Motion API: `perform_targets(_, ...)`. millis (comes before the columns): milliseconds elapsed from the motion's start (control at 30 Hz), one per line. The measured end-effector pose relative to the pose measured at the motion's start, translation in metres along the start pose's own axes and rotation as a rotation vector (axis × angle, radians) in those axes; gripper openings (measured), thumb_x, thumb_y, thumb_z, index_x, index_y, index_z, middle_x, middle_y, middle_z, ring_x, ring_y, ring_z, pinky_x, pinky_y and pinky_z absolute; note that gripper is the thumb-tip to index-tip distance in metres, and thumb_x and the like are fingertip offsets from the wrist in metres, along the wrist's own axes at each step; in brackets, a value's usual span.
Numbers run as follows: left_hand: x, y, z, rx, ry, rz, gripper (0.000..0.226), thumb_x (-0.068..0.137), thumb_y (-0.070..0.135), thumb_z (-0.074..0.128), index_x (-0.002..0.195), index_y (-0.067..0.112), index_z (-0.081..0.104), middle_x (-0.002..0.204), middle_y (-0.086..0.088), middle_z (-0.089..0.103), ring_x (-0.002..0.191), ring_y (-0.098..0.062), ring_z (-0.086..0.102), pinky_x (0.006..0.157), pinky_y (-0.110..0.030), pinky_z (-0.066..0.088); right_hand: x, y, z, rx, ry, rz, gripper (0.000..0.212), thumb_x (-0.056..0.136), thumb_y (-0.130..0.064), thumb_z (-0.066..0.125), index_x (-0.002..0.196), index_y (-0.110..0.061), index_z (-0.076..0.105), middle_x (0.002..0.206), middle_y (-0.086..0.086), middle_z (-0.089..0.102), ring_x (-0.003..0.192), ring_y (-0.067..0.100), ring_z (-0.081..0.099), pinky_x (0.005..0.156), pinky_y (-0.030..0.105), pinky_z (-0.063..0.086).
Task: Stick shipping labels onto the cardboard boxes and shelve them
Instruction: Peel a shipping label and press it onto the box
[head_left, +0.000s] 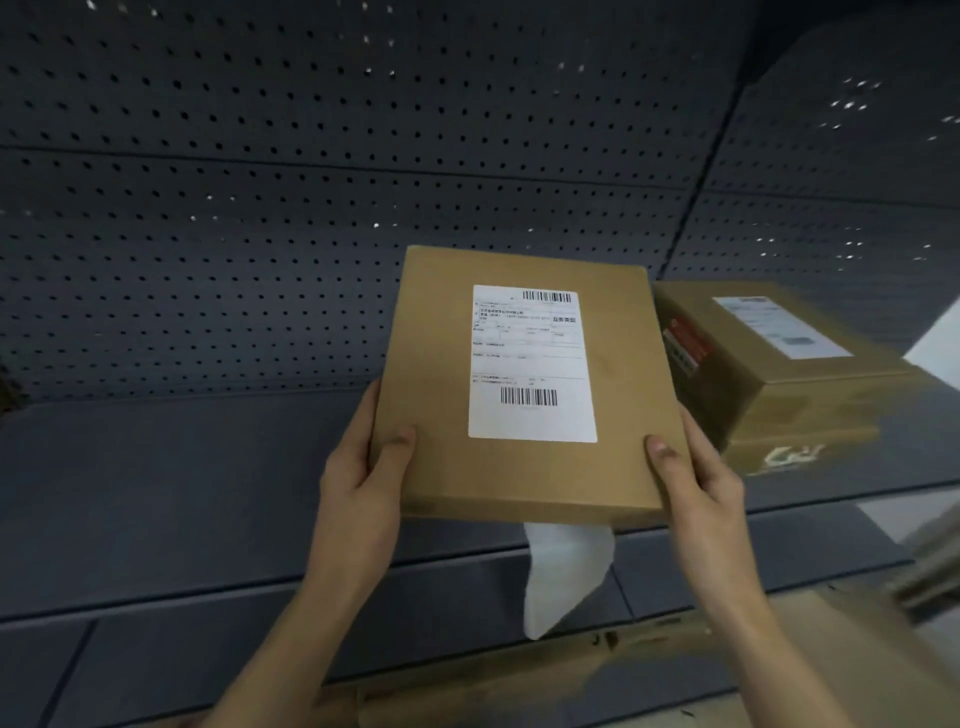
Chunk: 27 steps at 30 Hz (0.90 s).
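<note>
With my left hand (363, 467) and right hand (696, 478) gripping its near corners, thumbs on top, I hold the labelled box (441, 374) above the shelf (156, 493).

I see a dark grey pegboard panel (260, 208) across the far side, with small glints of light in its holes. Below it a grey metal shelf (156, 493) runs left to right. A pale surface (937, 343) shows far right.
</note>
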<state>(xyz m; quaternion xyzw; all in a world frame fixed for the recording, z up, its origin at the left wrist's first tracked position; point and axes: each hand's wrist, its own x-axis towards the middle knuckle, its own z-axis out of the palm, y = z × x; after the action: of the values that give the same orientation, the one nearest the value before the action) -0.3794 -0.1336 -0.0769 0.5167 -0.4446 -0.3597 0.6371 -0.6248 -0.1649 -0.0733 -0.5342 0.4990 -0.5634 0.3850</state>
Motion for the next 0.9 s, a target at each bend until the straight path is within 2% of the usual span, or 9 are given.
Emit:
perform_targets(200,-0.058,0.026,0.098,-0.014,-0.052,0.048,0.044,0.102,0.013,0.045,0.142,0.033,0.045,0.108,0.043,0.062,0.101,0.024,0.055,0.078,0.004,0.041,-0.026,-0.015,-0.113,0.039,0.095,-0.034,0.046,0.100,-0.018,0.052,0.141,-0.034,0.041,0.101,-0.042,0.061,0.092,-0.027,0.055,0.071,-0.004,0.040)
perform_targets(267,-0.072,0.031,0.121,-0.013,-0.058,0.060,0.046,0.102,0.014,0.046,0.144,0.031,0.045,0.112,0.042,0.059,0.102,0.024,0.055,0.078,0.003,0.042,-0.030,-0.017,-0.142,0.027,0.088,-0.056,0.044,0.100,-0.018,0.051,0.139,-0.036,0.044,0.107,-0.042,0.062,0.098,-0.023,0.056,0.076,-0.002,0.042)
perform_targets(400,-0.103,0.039,0.188,-0.005,-0.105,0.067,0.047,0.102,0.022,0.047,0.146,0.036,0.041,0.125,0.035,0.055,0.106,0.022,0.053,0.085,0.000,0.043,-0.039,-0.021,-0.220,0.025,0.151,-0.089,0.044,0.100,-0.018,0.051,0.142,-0.030,0.049,0.117,-0.030,0.065,0.101,-0.017,0.059,0.078,0.001,0.043)
perform_targets(500,-0.116,0.045,0.230,-0.028,-0.138,0.061,0.047,0.102,0.020,0.047,0.145,0.037,0.041,0.123,0.036,0.054,0.106,0.023,0.052,0.087,-0.003,0.044,-0.040,-0.021,-0.265,0.015,0.194,-0.093,0.043,0.100,-0.020,0.052,0.141,-0.034,0.051,0.117,-0.025,0.067,0.106,-0.009,0.061,0.080,0.005,0.045)
perform_targets(567,-0.120,0.050,0.255,-0.022,-0.165,0.067,0.046,0.102,0.021,0.047,0.144,0.037,0.042,0.123,0.035,0.056,0.106,0.021,0.054,0.093,-0.010,0.045,-0.038,-0.022,-0.288,0.018,0.214,-0.090,0.043,0.100,-0.021,0.052,0.141,-0.034,0.050,0.119,-0.025,0.067,0.109,-0.006,0.061,0.082,0.006,0.046)
perform_targets(667,-0.115,0.052,0.284,-0.019,-0.217,0.081,0.045,0.102,0.021,0.046,0.145,0.034,0.044,0.128,0.027,0.058,0.108,0.014,0.057,0.085,-0.006,0.048,-0.027,-0.023,-0.312,0.026,0.243,-0.092,0.042,0.100,-0.021,0.051,0.140,-0.034,0.052,0.115,-0.029,0.067,0.104,-0.010,0.061,0.078,0.003,0.044)
perform_targets(733,-0.106,0.052,0.298,-0.002,-0.233,0.085,0.046,0.102,0.023,0.046,0.147,0.033,0.043,0.133,0.021,0.058,0.113,0.007,0.057,0.083,-0.009,0.049,-0.016,-0.024,-0.322,0.023,0.247,-0.102,0.039,0.101,-0.020,0.050,0.137,-0.036,0.053,0.114,-0.030,0.067,0.103,-0.011,0.061,0.077,0.002,0.043)
perform_targets(833,-0.088,0.047,0.317,0.020,-0.223,0.105,0.046,0.102,0.025,0.046,0.146,0.035,0.043,0.133,0.020,0.059,0.117,0.003,0.056,0.096,-0.022,0.045,0.008,-0.025,-0.331,-0.007,0.233,-0.120,0.035,0.102,-0.019,0.048,0.125,-0.044,0.055,0.109,-0.031,0.068,0.100,-0.011,0.061,0.076,0.003,0.043)
perform_targets(900,-0.074,0.045,0.328,0.003,-0.210,0.102,0.045,0.102,0.025,0.047,0.146,0.035,0.043,0.131,0.021,0.060,0.114,0.005,0.057,0.096,-0.021,0.045,0.028,-0.026,-0.333,-0.021,0.225,-0.127,0.034,0.102,-0.020,0.047,0.118,-0.048,0.056,0.109,-0.030,0.068,0.099,-0.009,0.062,0.075,0.004,0.044)
